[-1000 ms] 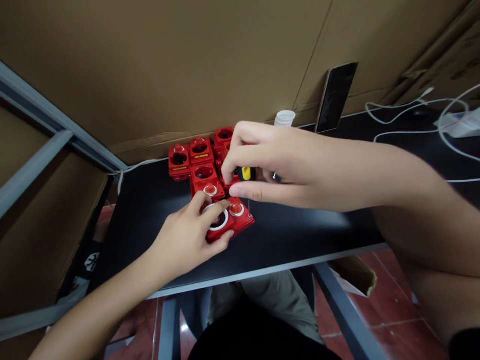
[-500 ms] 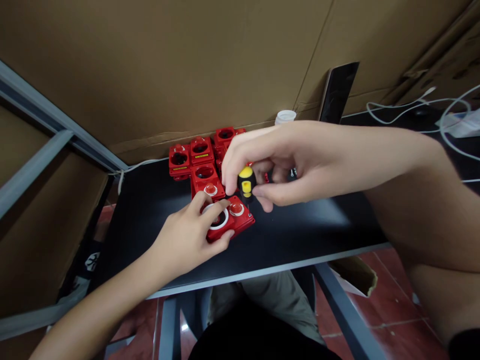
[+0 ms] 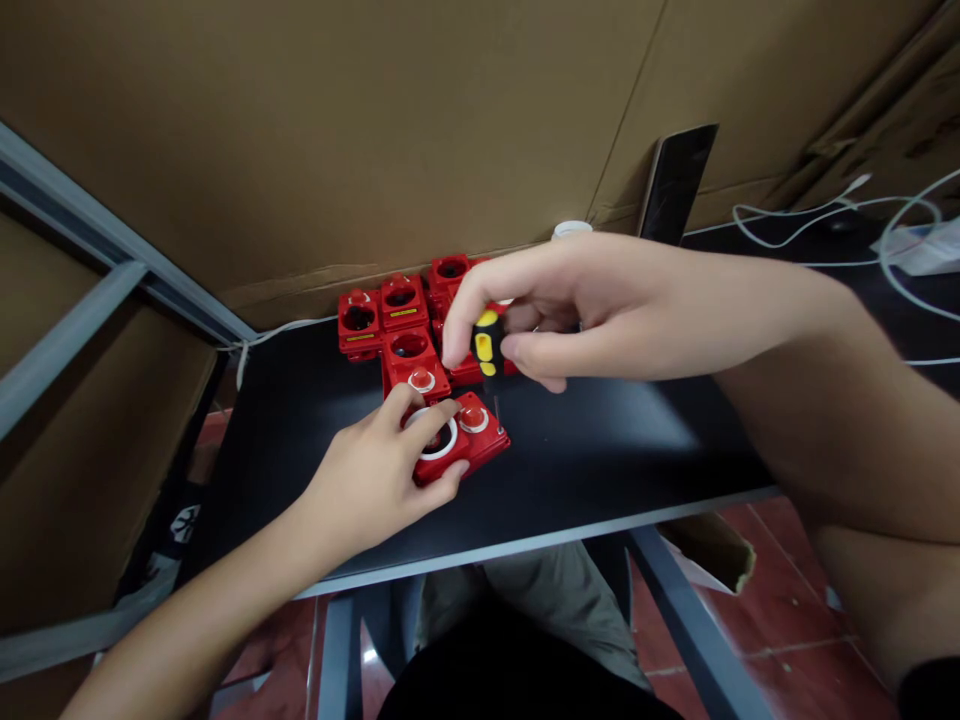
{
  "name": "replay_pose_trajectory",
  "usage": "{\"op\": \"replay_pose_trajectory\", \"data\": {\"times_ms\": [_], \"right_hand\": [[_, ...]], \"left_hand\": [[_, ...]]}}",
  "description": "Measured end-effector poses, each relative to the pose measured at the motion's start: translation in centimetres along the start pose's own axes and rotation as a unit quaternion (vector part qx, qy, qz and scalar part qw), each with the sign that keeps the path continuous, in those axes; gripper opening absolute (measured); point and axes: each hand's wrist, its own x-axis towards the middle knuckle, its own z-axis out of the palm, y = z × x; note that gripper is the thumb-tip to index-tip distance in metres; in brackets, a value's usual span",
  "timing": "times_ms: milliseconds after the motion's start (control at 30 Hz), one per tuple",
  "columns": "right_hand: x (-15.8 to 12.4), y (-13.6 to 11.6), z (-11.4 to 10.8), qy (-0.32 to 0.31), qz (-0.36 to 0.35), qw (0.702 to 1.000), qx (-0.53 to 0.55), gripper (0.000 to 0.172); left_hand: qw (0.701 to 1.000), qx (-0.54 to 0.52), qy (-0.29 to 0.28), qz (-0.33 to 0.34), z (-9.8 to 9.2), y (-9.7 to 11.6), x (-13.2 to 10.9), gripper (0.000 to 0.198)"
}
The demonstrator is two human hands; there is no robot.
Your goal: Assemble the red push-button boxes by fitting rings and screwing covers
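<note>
A red box-shaped unit [image 3: 484, 438] with a white ring and a small red dome lies on the black table near its front. Over its left part, my left hand [image 3: 397, 450] grips it, fingertips around the white ring. Above the unit's right side, my right hand [image 3: 547, 320] is closed on a yellow and black screwdriver [image 3: 487, 342], which points down. The thin shaft reaches toward a small screw at the unit's right corner; whether the two touch is hard to tell.
Several similar red units [image 3: 401, 300] stand behind the hands, against a cardboard wall [image 3: 375, 130]. A white round container [image 3: 572, 228] and a dark upright panel [image 3: 677, 180] are farther back. White cables [image 3: 825, 208] lie at the right. A metal frame [image 3: 112, 225] borders the left.
My right hand has risen slightly with the screwdriver, moving away from the red unit and showing more of the shaft. My left hand and the unit have stayed in place.
</note>
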Motion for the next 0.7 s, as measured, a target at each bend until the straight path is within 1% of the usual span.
{"op": "replay_pose_trajectory", "data": {"times_ms": [33,67,133,167,233,300,367,467,500,600,700], "right_hand": [[0.10,0.31,0.03,0.006,-0.022,1.000,-0.011,0.015],[0.20,0.59,0.11,0.012,-0.047,0.999,-0.025,0.014],[0.35,0.92,0.37,0.025,-0.073,0.996,-0.045,0.022],[0.38,0.94,0.52,0.031,-0.070,0.996,-0.041,0.025],[0.32,0.77,0.76,0.045,-0.040,0.998,-0.025,0.028],[0.14,0.51,0.83,0.047,-0.010,0.998,-0.030,0.023],[-0.03,0.43,0.70,0.040,-0.019,0.997,-0.060,0.018],[-0.06,0.71,0.40,0.036,-0.067,0.993,-0.089,0.022],[0.00,0.84,0.33,0.036,-0.076,0.992,-0.089,0.021],[0.26,1.02,0.29,0.036,-0.081,0.993,-0.081,0.023],[0.36,0.61,0.33,0.044,-0.066,0.995,-0.061,0.024]], "left_hand": [[1.000,0.002,0.001,0.001,0.02,-0.02,-0.02,0.054],[1.000,0.004,0.002,0.002,0.04,-0.03,-0.02,0.055],[1.000,0.008,0.002,0.005,0.02,-0.03,-0.01,0.056],[1.000,0.008,0.000,0.005,0.00,-0.01,0.00,0.056],[1.000,0.003,0.000,0.006,-0.05,0.04,0.03,0.055],[1.000,-0.002,0.003,0.007,-0.08,0.08,0.05,0.054],[1.000,-0.002,0.008,0.011,-0.07,0.07,0.04,0.053],[1.000,-0.001,0.012,0.015,0.02,0.03,0.04,0.053],[1.000,0.001,0.013,0.016,0.06,0.01,0.04,0.054],[1.000,0.010,0.019,0.019,0.15,-0.02,0.04,0.055],[1.000,0.015,0.019,0.017,0.11,-0.05,-0.01,0.055]]}}
